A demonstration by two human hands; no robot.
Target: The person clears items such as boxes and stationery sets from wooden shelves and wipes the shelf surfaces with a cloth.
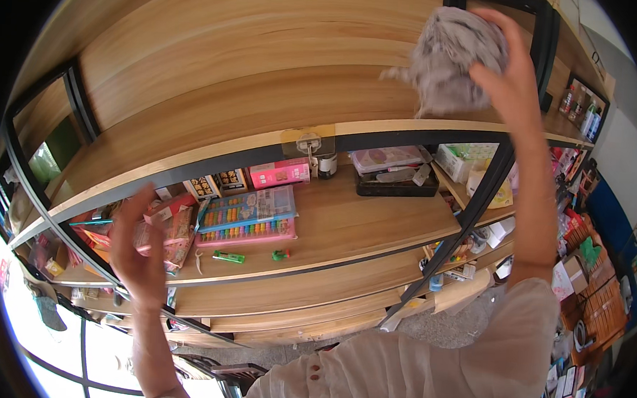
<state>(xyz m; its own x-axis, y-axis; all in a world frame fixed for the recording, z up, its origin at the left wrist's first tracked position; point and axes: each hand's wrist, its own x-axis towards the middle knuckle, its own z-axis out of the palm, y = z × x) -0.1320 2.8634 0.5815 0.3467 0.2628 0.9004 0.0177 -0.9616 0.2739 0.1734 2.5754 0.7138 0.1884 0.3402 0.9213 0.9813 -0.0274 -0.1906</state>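
Observation:
My right hand [511,74] grips a crumpled grey cloth [455,60] at the right end of the upper wooden shelf [281,94]. A loose strand trails from the cloth's left side, and its lower edge is blurred. To the left, my left hand [140,249] is raised with fingers apart and nothing in it. It is in front of the lower shelf [349,222], overlapping red and pink packets [179,235] in the view. Whether it touches the shelf frame I cannot tell.
Bead-filled plastic cases [247,211], a pink box [280,172] and a black tray of stationery [398,181] occupy the lower shelf. A green lighter [229,256] lies near its front edge. Black metal posts [457,233] frame the shelving. Small bottles [590,118] stand far right.

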